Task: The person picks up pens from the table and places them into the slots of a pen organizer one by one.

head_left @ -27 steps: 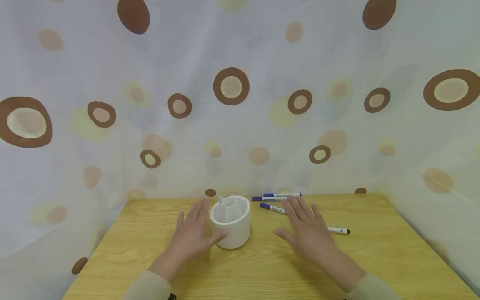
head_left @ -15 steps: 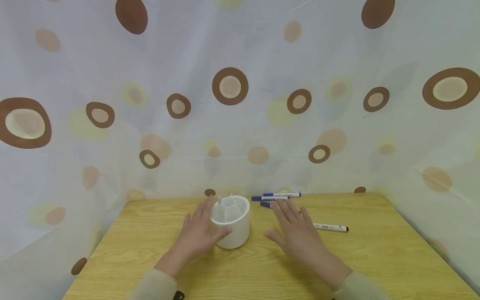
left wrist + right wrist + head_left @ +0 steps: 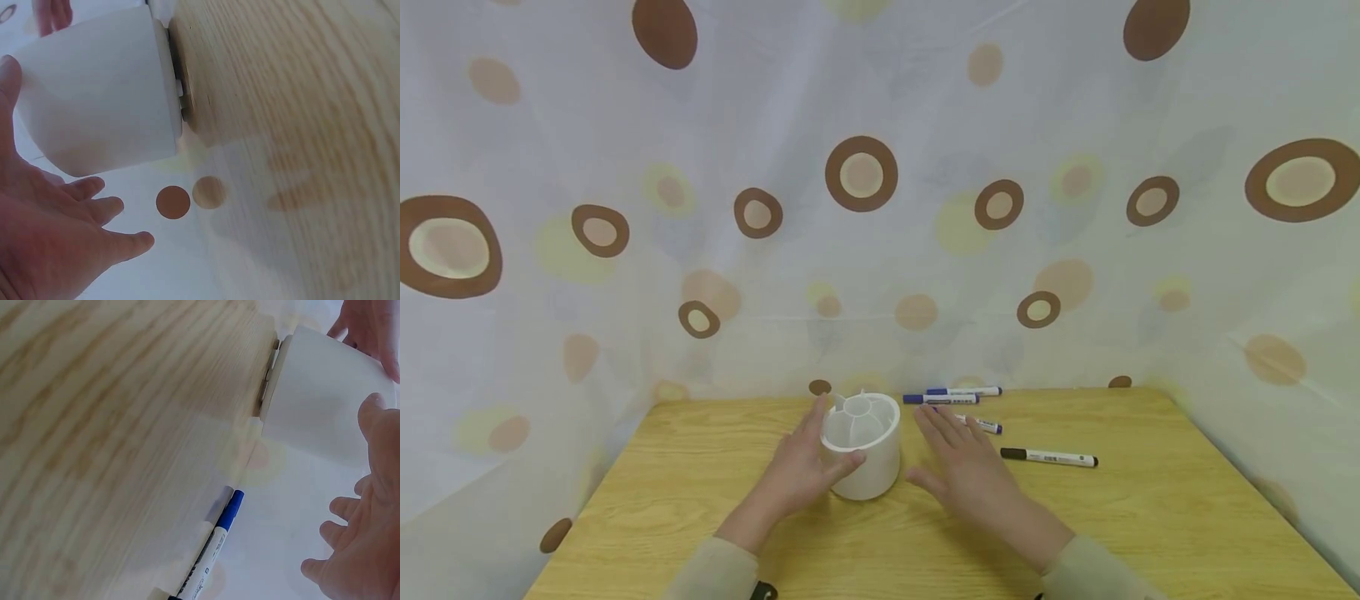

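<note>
Two hands flank the white pen holder (image 3: pixel 861 446) standing upright near the back of the table (image 3: pixel 700 500): the left hand (image 3: pixel 793 475) lies against its left wall with fingers nearly straight and thumb on the front, gripping nothing, while the right hand (image 3: pixel 962 467) hovers flat and spread just to its right, holding nothing. Four markers (image 3: pixel 1048 457) lie loose behind and right of that hand. A sideways push from either palm could tip the light holder, and a careless sweep might roll the markers toward the table's edge.

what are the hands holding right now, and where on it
The left hand cups the side wall of the white round plastic pen holder, not clearly gripping. The right hand holds nothing.
</note>
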Demonstrator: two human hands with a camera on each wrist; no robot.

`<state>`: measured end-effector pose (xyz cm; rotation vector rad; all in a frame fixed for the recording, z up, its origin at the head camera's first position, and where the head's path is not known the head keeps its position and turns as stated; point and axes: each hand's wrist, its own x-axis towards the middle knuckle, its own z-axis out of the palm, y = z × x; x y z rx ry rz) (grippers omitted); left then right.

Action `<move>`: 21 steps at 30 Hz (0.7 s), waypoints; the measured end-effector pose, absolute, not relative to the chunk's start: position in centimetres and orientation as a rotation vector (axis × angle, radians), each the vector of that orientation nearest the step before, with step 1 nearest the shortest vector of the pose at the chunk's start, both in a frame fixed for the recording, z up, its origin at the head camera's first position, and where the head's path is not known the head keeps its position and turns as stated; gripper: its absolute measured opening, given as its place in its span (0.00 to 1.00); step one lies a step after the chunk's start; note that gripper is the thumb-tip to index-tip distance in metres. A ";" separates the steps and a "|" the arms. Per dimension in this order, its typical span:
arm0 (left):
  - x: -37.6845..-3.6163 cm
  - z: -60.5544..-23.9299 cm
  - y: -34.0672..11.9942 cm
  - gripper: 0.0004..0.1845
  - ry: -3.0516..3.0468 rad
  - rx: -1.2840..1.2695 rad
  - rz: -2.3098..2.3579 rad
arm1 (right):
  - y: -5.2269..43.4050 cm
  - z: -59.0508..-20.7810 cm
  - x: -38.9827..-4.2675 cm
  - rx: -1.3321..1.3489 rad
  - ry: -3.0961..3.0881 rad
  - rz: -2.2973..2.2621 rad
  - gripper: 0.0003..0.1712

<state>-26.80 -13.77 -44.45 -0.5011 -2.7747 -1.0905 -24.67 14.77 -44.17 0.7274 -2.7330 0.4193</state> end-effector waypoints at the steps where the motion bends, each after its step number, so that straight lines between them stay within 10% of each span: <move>1: -26.9 -44.5 -13.7 0.59 -2.772 -0.500 -1.102 | 14.6 -44.2 -24.7 0.737 -2.727 0.427 0.48; 21: -26.4 -44.2 -12.6 0.50 -2.654 -0.578 -1.269 | 13.9 -43.5 -24.6 0.771 -2.758 0.665 0.51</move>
